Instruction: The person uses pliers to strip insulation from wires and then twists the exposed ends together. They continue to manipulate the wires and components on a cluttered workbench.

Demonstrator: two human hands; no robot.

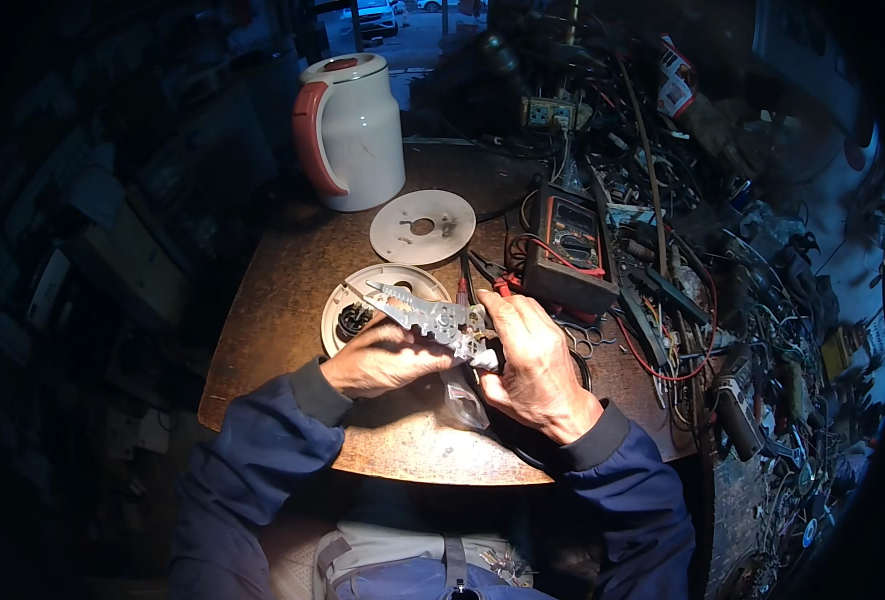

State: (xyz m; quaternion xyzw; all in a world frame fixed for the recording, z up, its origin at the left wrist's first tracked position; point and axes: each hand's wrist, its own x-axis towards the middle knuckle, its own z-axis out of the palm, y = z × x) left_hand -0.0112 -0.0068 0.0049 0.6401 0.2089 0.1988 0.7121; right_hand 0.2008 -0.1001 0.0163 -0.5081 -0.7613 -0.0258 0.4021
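My right hand [538, 370] grips a silver multi-hole wire stripper [423, 318] angled up to the left over the wooden bench. My left hand [383, 360] is curled beneath the tool's head; what its fingers hold is hidden. Behind them a cream round plastic base [338, 310] holds a dark fitting [353, 322], partly covered by the tool and hand. A white disc with a central hole [403, 225] lies farther back. A clear plastic bag [463, 405] sits below my hands, and a dark cable runs beside my right hand.
A white jug with red handle [358, 140] stands at the back left. A multimeter [573, 228] with red leads sits on a dark box at right, near pliers [488, 268] and scissors [588, 342]. Tangled tools and wires crowd the right side. A power strip [548, 113] is behind.
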